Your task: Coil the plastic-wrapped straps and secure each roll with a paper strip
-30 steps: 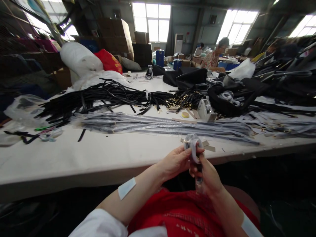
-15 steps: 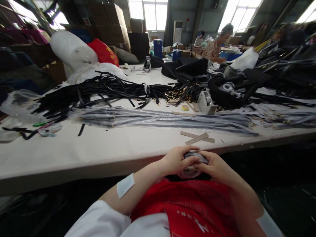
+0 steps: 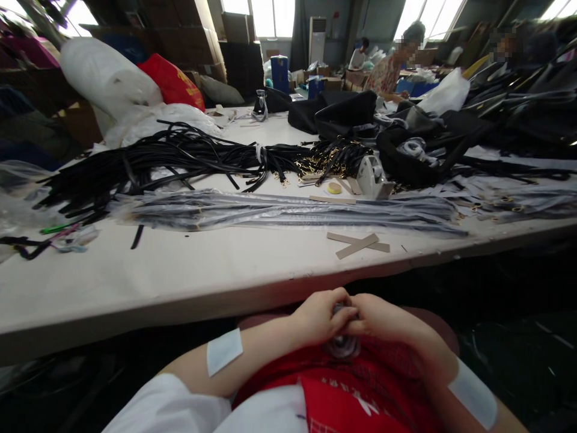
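Note:
My left hand (image 3: pixel 319 316) and my right hand (image 3: pixel 378 317) meet in front of the red apron (image 3: pixel 360 388), just off the table's front edge. Between them is a rolled-up strap in clear plastic (image 3: pixel 343 347), mostly covered by my fingers. The fingers of both hands are closed around it and touch each other. Beyond my hands, two grey-brown strips (image 3: pixel 358 245) lie crossed on the white table (image 3: pixel 225 258). Behind these strips stretches a row of plastic-sleeved straps (image 3: pixel 270 211).
A heap of black straps (image 3: pixel 171 153) with gold clasps (image 3: pixel 322 159) spans the table. A tape dispenser (image 3: pixel 372 174) and a yellow tape roll (image 3: pixel 334 188) stand near the clasps. Black bags (image 3: pixel 347 114) lie farther back. A co-worker (image 3: pixel 390 72) is at the far right.
Both hands have come down and closer to my body with the rolled strap, off the table edge. They are closer together, and the roll is more covered. The view has tilted slightly.

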Demonstrator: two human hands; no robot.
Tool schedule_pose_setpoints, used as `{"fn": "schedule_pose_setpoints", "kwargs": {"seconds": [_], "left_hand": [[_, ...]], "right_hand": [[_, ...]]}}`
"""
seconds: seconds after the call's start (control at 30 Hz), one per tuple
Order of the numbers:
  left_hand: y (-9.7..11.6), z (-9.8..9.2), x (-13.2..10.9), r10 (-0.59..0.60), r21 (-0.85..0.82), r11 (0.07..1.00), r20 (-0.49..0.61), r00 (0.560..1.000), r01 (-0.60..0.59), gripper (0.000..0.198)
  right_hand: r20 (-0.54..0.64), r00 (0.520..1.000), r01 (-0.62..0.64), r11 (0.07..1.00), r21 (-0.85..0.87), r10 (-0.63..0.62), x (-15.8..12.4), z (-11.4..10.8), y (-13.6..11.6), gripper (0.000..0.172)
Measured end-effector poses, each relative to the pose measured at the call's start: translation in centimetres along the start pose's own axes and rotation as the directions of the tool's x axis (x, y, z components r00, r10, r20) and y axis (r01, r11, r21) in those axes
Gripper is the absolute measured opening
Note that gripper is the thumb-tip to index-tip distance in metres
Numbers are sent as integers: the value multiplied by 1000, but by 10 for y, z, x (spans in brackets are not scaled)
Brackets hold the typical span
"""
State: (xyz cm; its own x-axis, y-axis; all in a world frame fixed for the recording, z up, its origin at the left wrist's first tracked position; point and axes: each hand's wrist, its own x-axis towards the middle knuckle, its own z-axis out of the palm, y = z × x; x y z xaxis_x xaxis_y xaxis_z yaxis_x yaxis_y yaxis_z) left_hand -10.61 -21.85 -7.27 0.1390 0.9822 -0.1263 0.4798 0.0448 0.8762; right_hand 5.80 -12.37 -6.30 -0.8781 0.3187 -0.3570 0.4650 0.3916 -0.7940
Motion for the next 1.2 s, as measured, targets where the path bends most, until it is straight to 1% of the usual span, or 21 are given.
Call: {"fn": "schedule_pose_setpoints", "kwargs": {"seconds": [0.07,0.1,0.13,0.17,0.2,0.23,0.27,0.3,0.33,0.4,0.43,0.5,0.6,0.7,0.77,0.83,0.93,1.0,1.1,1.13,1.2], "left_hand": [[-10,12,-9,-23,20,1000,13,1000,23,26],[-15,17,-12,-37,6,999,21,999,37,27],[-20,20,-14,-59,-20,998,28,998,59,28],[-25,23,-16,-93,-54,994,28,995,94,29],[-30,25,-17,-135,-90,987,21,991,136,29],[-34,26,-17,-174,-121,977,14,985,175,29],[-37,26,-17,-203,-148,968,12,979,202,30],[-40,26,-16,-221,-170,961,14,975,220,31],[-42,25,-16,-230,-185,955,18,973,230,32],[-45,24,-15,-244,-204,948,28,969,245,33],[-46,23,-15,-253,-214,943,33,967,254,34],[-48,21,-16,-274,-245,929,43,961,276,35],[-49,19,-20,-313,-318,895,55,948,313,35],[-49,18,-24,-349,-369,865,49,936,341,34],[-49,18,-27,-366,-386,852,43,929,354,34],[-50,19,-30,-366,-400,846,43,929,352,34],[-53,23,-33,-389,-452,812,52,920,369,36],[-54,25,-33,-419,-488,780,56,906,391,38],[-55,27,-32,-418,-491,784,36,908,380,40],[-54,27,-31,-410,-485,791,30,912,372,40],[-51,26,-30,-402,-485,794,32,915,366,40]], "right_hand": [[76,997,15,1000,7,-15,2,1,0,22],[65,997,29,1000,-2,-29,4,-2,1,22],[-10,999,47,998,-32,-47,7,-7,2,22],[-136,988,56,994,-90,-68,10,-14,5,22],[-289,952,47,982,-181,-99,15,-22,10,23],[-430,891,10,955,-296,-143,21,-30,15,24],[-522,830,-53,904,-425,-197,27,-37,22,27],[-560,791,-126,830,-543,-246,33,-43,29,32],[-559,780,-186,748,-637,-281,40,-47,35,36],[-504,810,-236,620,-748,-300,50,-50,45,38],[-480,826,-239,588,-773,-296,54,-51,48,36],[-448,845,-231,557,-798,-293,57,-51,47,30],[-391,876,-209,507,-836,-283,55,-52,38,24],[-362,895,-203,486,-850,-261,54,-56,27,21],[-374,896,-223,484,-846,-241,53,-57,24,23],[-401,885,-250,486,-838,-236,53,-56,24,26],[-454,845,-258,526,-810,-284,51,-52,32,27],[-503,804,-233,611,-757,-317,50,-49,41,26],[-602,736,-117,819,-562,-308,53,-50,60,22],[-625,721,-69,867,-494,-299,55,-52,66,20],[-646,707,2,915,-404,-287,58,-56,76,19]]}}
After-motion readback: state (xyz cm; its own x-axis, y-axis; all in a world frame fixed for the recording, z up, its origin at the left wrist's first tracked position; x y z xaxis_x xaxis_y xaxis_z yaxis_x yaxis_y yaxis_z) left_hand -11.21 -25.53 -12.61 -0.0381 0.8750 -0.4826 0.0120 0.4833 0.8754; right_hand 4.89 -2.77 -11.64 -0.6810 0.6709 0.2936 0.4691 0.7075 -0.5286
